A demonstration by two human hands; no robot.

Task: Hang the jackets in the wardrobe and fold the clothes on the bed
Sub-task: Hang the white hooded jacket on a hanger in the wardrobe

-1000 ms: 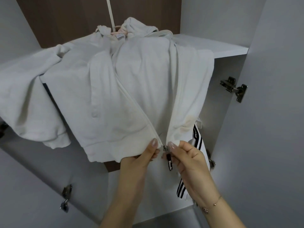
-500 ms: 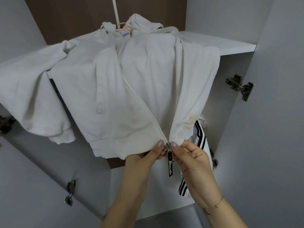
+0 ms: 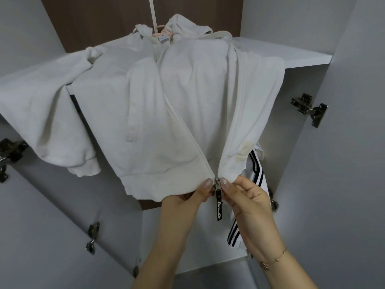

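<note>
A white zip-up hooded jacket [image 3: 158, 113] hangs on a pink hanger [image 3: 161, 34] inside the wardrobe, its front open in a V above the hem. My left hand [image 3: 187, 202] pinches the left hem beside the zipper slider [image 3: 217, 182]. My right hand [image 3: 248, 197] pinches the right hem on the other side of the slider. A black pull tab [image 3: 219, 207] with white lettering dangles from the slider between my thumbs. The jacket's left sleeve [image 3: 41, 122] drapes out to the left.
A white garment with black stripes [image 3: 255, 174] hangs behind the jacket on the right. A white shelf [image 3: 291, 55] runs above at the right. Open wardrobe doors with metal hinges [image 3: 310, 108] stand on both sides, and the wardrobe's back panel [image 3: 104, 17] is dark brown.
The two hem edges have come together at the slider, and the pull tab now hangs free below my thumbs. The view has shifted slightly, so the jacket sits lower and further right.
</note>
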